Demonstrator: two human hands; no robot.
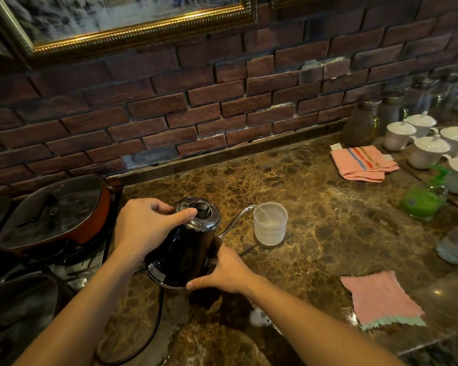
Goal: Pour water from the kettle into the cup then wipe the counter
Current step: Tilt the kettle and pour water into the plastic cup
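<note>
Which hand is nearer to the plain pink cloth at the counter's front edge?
Right. The right hand supports the kettle's base, left of the pink cloth; the left hand grips the kettle's top, farther left still.

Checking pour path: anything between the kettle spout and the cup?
Nothing visible. The thin gooseneck spout of the tilted black kettle ends above the rim of the translucent plastic cup, and the water stream falls straight in.
</note>
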